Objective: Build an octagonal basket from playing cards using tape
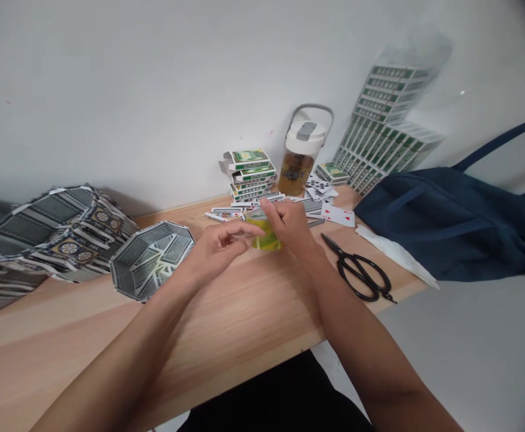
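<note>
- While the near middle of the desk [244, 300] is left uncovered, a small yellow-green object [266, 235] is held just above it, towards the back edge; whether it is a roll of tape or a packet cannot be told.
- By the right hand [289, 223] the object is gripped, its fingers closed around the far side and the thumb laid on top.
- By the left hand [226, 243] its left side is approached, with fingers curled; whether anything is pinched there cannot be told.
- Behind the hands, loose playing cards [338, 215] are spread towards the back edge, beside a stack of card boxes [252, 175] and a lidded bottle [294, 171] of amber liquid.
- Near the right edge, black scissors [341, 254] are laid, blades pointed at the cards, close to the right forearm.
- Towards the left end, a patterned octagonal tray [122, 267] is set beside a larger basket [77, 255].
- If the right elbow were swung outwards, the scissors might be pushed over the right edge.
- If the object were tugged sharply, the grip might be lost, and the cards scattered or the bottle tipped by a knuckle.
- By a dropped left forearm, the tray could be dented.
</note>
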Tool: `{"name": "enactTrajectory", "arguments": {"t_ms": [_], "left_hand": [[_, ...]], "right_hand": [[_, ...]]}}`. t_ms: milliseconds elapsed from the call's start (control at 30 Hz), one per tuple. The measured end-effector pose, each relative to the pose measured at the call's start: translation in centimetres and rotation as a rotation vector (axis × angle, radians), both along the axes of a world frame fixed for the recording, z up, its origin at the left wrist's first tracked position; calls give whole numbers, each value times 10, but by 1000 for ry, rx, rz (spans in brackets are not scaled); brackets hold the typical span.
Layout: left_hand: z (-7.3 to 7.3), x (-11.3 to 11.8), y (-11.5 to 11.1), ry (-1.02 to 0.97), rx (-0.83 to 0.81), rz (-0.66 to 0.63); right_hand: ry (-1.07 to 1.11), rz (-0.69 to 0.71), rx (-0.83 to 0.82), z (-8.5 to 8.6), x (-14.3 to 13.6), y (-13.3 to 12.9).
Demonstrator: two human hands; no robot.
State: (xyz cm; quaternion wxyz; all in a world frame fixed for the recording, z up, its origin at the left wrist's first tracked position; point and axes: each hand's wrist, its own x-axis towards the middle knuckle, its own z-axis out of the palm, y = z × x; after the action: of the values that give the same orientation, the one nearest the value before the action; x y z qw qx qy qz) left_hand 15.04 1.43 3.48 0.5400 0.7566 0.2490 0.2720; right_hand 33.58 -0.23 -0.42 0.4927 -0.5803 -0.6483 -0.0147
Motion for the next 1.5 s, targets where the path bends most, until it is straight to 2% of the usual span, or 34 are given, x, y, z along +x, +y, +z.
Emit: {"name": "enactTrajectory", "arguments": {"t_ms": [133,333,567,733,867,1033,1200,1300,1400,1500], "left_hand": [[3,1,-1,44,127,-32],[0,2,-3,94,95,25],[3,0,-3,3,71,-22],[-8,1,0,-49,83,14],[-14,4,1,-122,-65,10],[-7,5,0,-87,-313,84],[-6,2,0,-61,-380,43],[-9,2,-1,-94,-416,60],[-10,3,-2,-135,-454,75],[-10,4,-2,-151,-451,37]], "right_hand": [[6,18,-6,0,0,0],[42,42,-13,-1,2,0],[272,62,-128,-3,5,0],[277,38,-113,-5,9,3],[252,23,-98,-6,11,3],[233,28,-78,-6,12,3],[238,31,-90,-5,12,2],[218,36,-82,-2,12,0],[167,41,-57,1,10,-3],[84,30,-23,4,8,-4]]}}
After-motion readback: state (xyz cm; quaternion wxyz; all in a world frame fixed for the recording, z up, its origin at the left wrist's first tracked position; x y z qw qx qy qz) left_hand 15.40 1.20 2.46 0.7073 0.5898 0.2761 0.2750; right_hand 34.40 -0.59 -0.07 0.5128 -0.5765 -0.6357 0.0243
